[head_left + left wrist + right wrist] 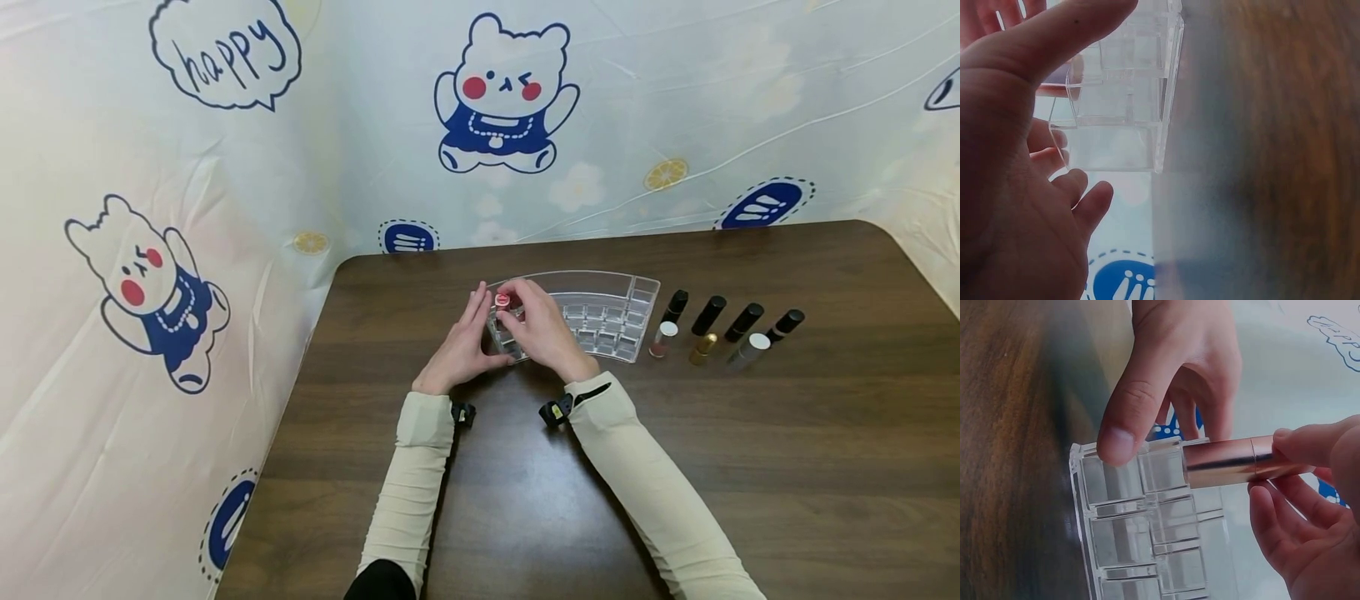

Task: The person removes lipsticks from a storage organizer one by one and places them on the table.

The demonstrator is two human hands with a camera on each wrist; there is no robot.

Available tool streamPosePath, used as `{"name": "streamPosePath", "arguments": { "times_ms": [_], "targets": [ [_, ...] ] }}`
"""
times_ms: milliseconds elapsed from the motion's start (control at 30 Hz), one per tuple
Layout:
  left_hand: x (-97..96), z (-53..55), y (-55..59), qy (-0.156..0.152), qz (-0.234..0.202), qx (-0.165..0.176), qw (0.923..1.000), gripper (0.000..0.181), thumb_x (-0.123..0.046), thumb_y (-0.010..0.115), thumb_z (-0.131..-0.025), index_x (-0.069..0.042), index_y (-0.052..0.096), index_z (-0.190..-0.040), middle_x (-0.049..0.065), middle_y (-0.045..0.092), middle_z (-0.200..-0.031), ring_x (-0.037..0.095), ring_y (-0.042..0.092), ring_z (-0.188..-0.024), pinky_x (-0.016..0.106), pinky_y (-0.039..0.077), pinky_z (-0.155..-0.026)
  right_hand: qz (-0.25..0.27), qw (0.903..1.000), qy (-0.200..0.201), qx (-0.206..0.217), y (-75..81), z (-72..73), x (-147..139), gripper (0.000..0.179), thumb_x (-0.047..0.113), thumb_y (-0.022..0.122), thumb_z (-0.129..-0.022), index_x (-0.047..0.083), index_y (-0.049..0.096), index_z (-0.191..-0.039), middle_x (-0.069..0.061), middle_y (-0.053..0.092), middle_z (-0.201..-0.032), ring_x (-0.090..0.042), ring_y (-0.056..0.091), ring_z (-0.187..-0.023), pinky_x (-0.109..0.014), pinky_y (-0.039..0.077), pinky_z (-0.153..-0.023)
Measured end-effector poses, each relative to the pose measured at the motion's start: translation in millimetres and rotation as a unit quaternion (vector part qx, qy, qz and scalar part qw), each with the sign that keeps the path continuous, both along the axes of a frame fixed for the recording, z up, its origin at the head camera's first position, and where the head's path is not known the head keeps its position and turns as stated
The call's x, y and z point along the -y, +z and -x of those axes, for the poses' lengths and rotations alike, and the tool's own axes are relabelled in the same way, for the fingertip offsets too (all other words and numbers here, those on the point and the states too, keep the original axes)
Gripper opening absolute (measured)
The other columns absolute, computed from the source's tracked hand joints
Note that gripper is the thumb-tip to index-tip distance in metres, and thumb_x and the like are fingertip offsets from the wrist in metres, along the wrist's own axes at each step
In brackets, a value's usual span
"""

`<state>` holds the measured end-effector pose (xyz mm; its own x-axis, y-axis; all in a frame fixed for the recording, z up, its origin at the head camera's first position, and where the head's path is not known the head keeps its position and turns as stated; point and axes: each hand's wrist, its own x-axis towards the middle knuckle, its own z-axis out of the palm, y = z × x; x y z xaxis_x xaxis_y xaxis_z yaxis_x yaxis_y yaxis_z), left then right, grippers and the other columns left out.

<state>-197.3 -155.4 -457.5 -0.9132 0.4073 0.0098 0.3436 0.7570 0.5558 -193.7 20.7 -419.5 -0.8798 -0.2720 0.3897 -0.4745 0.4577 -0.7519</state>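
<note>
A clear plastic lipstick organizer (600,325) with stepped square compartments stands on the table. My left hand (465,342) holds its left end, thumb over the front edge and fingers along the side. Between the thumb and fingers of my right hand (542,329) is a lipstick tube (1229,461) in shiny rose gold. The tube's lower end is at a compartment in the row behind the front one, at the left end; how deep it sits cannot be told. From above, the tube (502,300) shows a red and white end. The left wrist view shows the organizer's side wall (1110,147) close up.
Right of the organizer stand several black-capped tubes (708,315) in a back row. Before them are a white-capped tube (663,340), a gold tube (703,348) and another white-capped tube (748,350). A printed cloth (360,125) hangs behind the wooden table (787,467).
</note>
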Motion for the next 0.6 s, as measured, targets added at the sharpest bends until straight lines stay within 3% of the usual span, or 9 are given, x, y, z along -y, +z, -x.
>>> {"name": "streamPosePath", "arguments": {
  "times_ms": [400,600],
  "targets": [
    [1.0,-1.0,1.2,0.001,0.001,0.007,1.0000,0.113,-0.044,0.078,-0.078,-0.016,0.004,-0.157,-0.009,-0.011,-0.164,0.017,-0.006,-0.152,0.060,0.019,-0.115,-0.002,1.0000,0.004,0.003,5.7,-4.1,-1.7,0.023,0.009,0.066,-0.090,0.005,0.059,-0.112,-0.010,0.061,-0.104,-0.022,0.062,-0.093,-0.035,0.055,-0.078],
    [0.7,-1.4,2.0,0.000,-0.001,0.002,1.0000,0.112,-0.044,0.079,-0.078,-0.013,0.006,-0.157,-0.002,-0.006,-0.165,0.021,-0.003,-0.152,0.061,0.020,-0.115,0.002,1.0000,0.009,0.004,6.8,-5.1,-3.4,0.025,0.008,0.067,-0.090,0.004,0.058,-0.113,-0.011,0.061,-0.104,-0.023,0.062,-0.094,-0.040,0.055,-0.079]
  ]
}}
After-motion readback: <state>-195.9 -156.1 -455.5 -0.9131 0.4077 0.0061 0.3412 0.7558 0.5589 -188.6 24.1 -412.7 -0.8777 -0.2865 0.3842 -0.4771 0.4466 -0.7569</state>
